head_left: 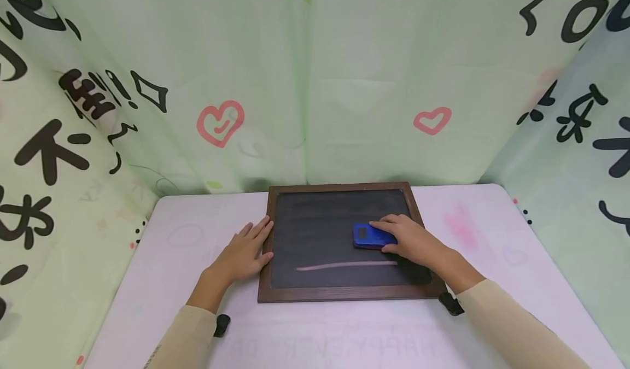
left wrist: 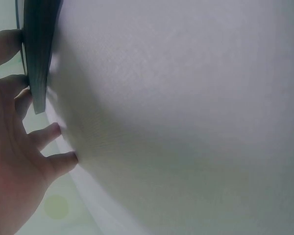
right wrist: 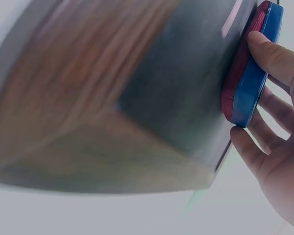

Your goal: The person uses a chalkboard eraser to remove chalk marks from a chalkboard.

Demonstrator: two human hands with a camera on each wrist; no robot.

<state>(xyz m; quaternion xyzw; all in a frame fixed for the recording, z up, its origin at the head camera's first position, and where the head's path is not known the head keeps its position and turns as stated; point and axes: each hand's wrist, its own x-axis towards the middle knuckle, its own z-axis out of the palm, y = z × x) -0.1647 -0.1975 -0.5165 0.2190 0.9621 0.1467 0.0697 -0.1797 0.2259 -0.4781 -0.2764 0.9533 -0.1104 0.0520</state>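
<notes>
A small blackboard in a brown wooden frame lies flat on the table. One pinkish chalk line runs across its lower part. My right hand grips a blue board eraser over the right half of the board. In the right wrist view, the red felt side of the eraser faces the dark surface, with thumb and fingers on opposite edges. At the board's left edge rests my left hand, fingers spread and fairly straight, fingertips and thumb against the frame.
The white table has rounded far corners and a faint pink smudge right of the board. Pale green curtains with black lettering and red hearts hang behind and on both sides.
</notes>
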